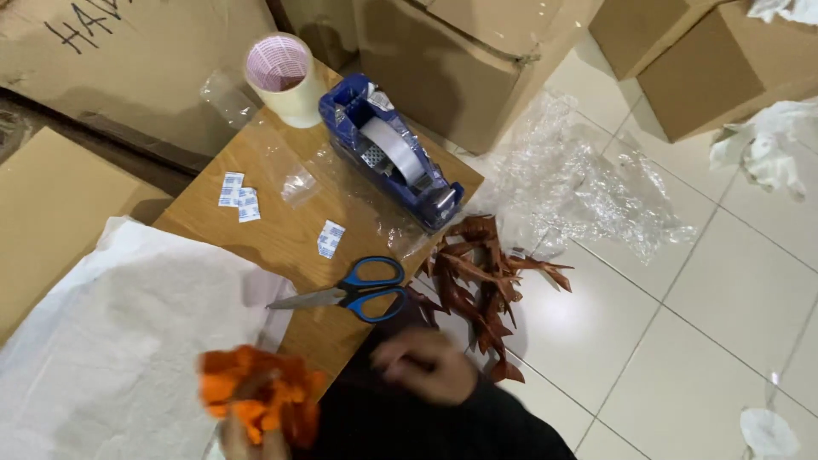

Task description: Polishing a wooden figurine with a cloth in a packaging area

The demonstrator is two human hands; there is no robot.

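1. The left hand (247, 430), blurred at the bottom edge, is clamped on an orange crumpled bundle (260, 396) above the white sheet (111, 341).
2. The right hand (423, 365) hovers off the counter's (281, 230) near corner, fingers curled together on nothing I can see.
3. Blue-handled scissors (354, 292) lie near that corner; a blue tape dispenser (392, 158) sits at the far right edge.
4. The tiled floor (682, 341) on the right lies open beyond the brown dried leaves (477, 281).
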